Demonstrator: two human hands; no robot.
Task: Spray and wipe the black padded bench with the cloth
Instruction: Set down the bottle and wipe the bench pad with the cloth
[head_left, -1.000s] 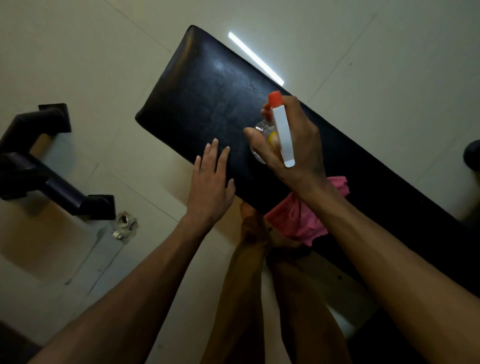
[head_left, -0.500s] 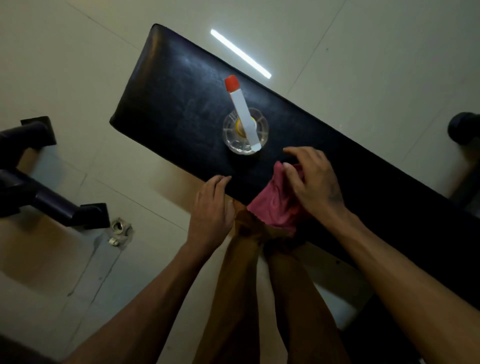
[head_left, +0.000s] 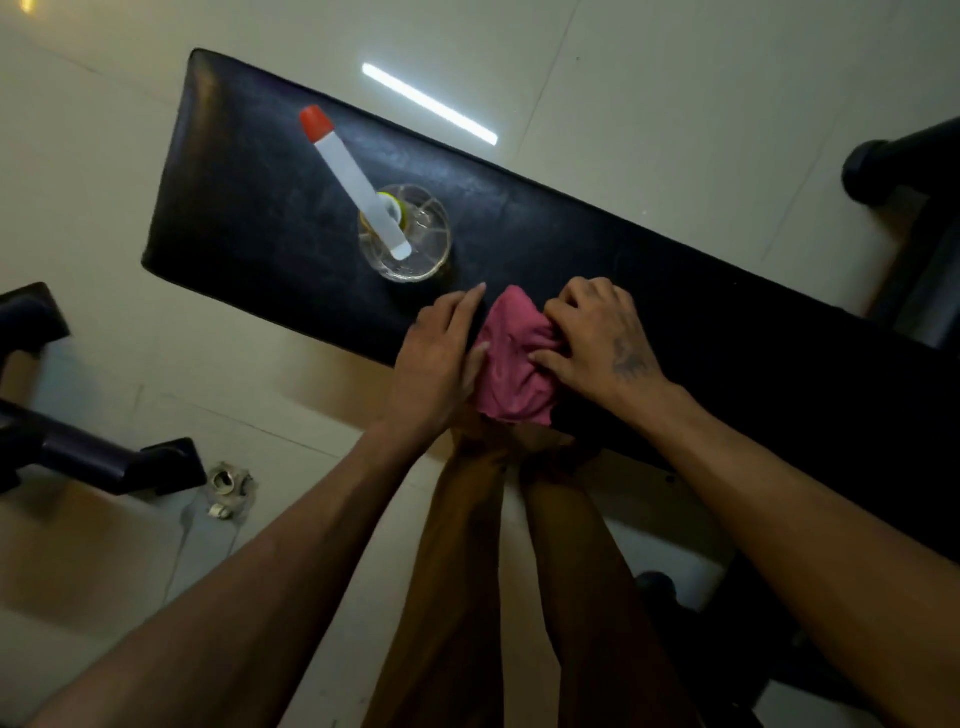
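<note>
The black padded bench (head_left: 270, 208) runs from upper left to lower right across the pale floor. A clear spray bottle (head_left: 410, 239) with a white head and red nozzle stands upright on it, with no hand on it. A crumpled pink cloth (head_left: 511, 364) lies at the bench's near edge. My right hand (head_left: 597, 343) grips the cloth's right side with curled fingers. My left hand (head_left: 436, 358) rests against the cloth's left side, fingers mostly straight on the padding.
My bare legs (head_left: 467, 571) stand just below the bench's near edge. A dark metal frame (head_left: 78, 452) sits at lower left with a small metal fitting (head_left: 228, 483) on the floor beside it. Another dark piece of equipment (head_left: 904, 161) is at right.
My right hand set the spray bottle down on the bench and took hold of the pink cloth. My left hand slid right along the bench edge to the cloth.
</note>
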